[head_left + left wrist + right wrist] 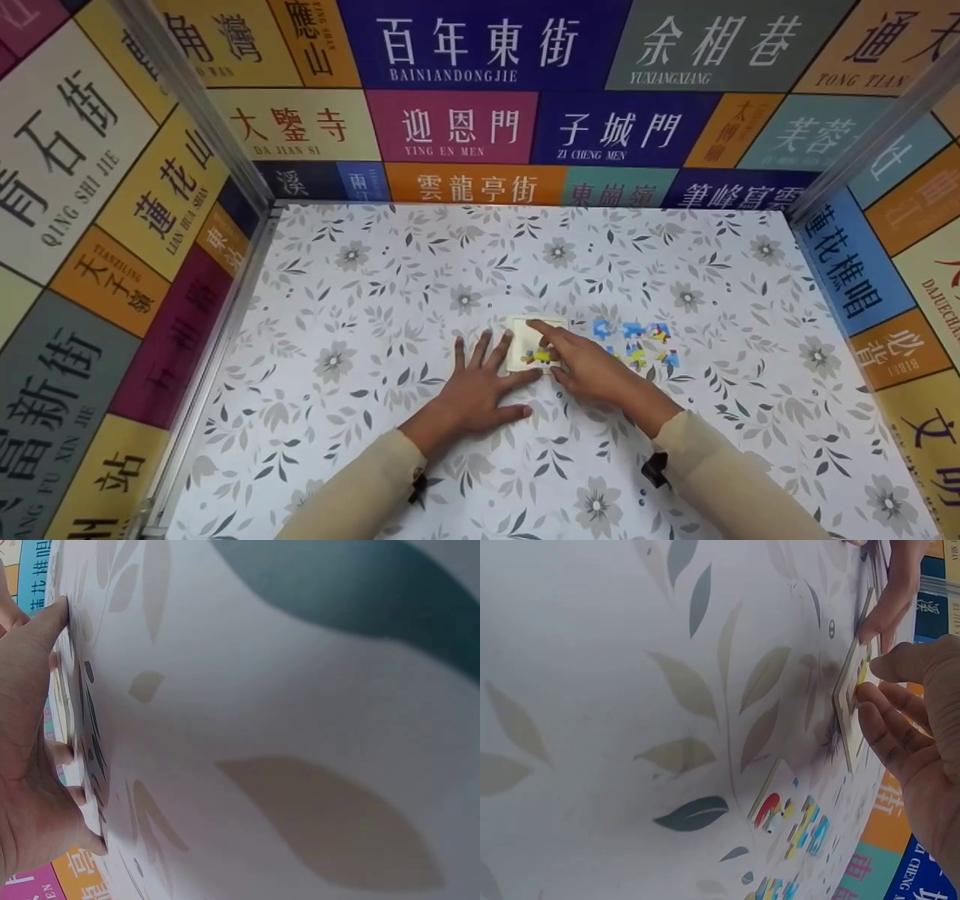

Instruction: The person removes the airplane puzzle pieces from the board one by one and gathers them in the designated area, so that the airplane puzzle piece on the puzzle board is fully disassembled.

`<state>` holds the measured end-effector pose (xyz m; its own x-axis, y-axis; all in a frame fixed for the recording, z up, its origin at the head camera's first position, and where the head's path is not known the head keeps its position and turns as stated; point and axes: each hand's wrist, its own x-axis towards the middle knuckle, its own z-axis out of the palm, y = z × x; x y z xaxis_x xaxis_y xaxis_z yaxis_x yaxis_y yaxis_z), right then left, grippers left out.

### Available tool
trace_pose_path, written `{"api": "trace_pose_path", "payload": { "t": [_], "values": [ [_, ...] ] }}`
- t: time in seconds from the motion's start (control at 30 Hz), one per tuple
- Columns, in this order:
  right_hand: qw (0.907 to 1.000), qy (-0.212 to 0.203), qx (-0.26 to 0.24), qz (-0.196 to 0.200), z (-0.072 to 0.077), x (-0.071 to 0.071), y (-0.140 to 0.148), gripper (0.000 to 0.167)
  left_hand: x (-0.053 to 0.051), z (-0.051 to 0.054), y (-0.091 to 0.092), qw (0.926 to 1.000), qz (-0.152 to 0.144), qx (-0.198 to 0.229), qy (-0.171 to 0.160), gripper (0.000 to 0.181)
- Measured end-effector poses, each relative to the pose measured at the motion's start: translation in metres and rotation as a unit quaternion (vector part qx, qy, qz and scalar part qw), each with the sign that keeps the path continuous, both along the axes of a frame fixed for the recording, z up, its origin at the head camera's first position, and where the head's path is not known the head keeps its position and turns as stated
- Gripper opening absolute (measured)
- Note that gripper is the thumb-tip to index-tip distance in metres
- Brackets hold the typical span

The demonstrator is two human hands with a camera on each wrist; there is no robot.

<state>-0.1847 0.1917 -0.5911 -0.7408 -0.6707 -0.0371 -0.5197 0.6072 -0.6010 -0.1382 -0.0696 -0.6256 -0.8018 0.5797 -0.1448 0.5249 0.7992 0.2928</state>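
Observation:
A small cream puzzle tray lies on the table, with colourful jigsaw pieces placed in its lower part. My left hand rests spread at the tray's left and near edges, its index finger at the near rim. Over the tray's right side reaches my right hand, index finger stretched across the tray. In the right wrist view its thumb and fingertips are close to the yellow part of the pieces, with a gap between them. Whether they touch a piece is unclear. Several loose jigsaw pieces lie right of the tray.
The tabletop has a grey leaf and flower pattern. Behind it stands a wall panel covered in coloured street-name signs, with similar side panels at left and right. Metal corner strips join the panels.

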Motion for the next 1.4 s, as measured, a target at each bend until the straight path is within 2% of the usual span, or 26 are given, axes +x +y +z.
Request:
{"api": "trace_pose_path", "payload": {
  "t": [0.23, 0.4, 0.67, 0.8, 1.03, 1.17, 1.4],
  "values": [
    [0.9999, 0.008, 0.008, -0.002, 0.002, 0.0, -0.007, 0.095, 0.0, -0.001, 0.0, 1.0, 0.002, -0.005, -0.001, 0.068],
    [0.9993, 0.01, 0.035, -0.012, 0.004, 0.0, -0.006, 0.093, 0.0, 0.0, 0.0, 1.0, 0.0, -0.005, 0.004, 0.068],
    [0.997, 0.018, 0.074, -0.012, 0.004, 0.002, -0.003, 0.082, 0.0, 0.0, -0.001, 1.0, 0.0, 0.008, 0.005, 0.068],
    [0.9967, 0.016, 0.078, -0.019, 0.005, 0.001, -0.004, 0.074, 0.001, 0.0, 0.0, 0.9999, 0.001, 0.01, 0.003, 0.068],
    [0.9942, 0.05, 0.094, -0.015, 0.005, -0.002, -0.013, 0.064, 0.001, 0.0, -0.001, 1.0, -0.001, 0.003, 0.004, 0.068],
    [0.9952, 0.061, 0.077, -0.003, 0.004, -0.002, -0.015, 0.066, 0.001, 0.0, -0.001, 1.0, -0.003, 0.004, 0.0, 0.068],
    [0.9987, 0.038, 0.034, 0.008, -0.001, -0.002, -0.013, 0.07, 0.0, -0.002, -0.001, 1.0, -0.005, 0.004, -0.006, 0.068]
  ]
}}
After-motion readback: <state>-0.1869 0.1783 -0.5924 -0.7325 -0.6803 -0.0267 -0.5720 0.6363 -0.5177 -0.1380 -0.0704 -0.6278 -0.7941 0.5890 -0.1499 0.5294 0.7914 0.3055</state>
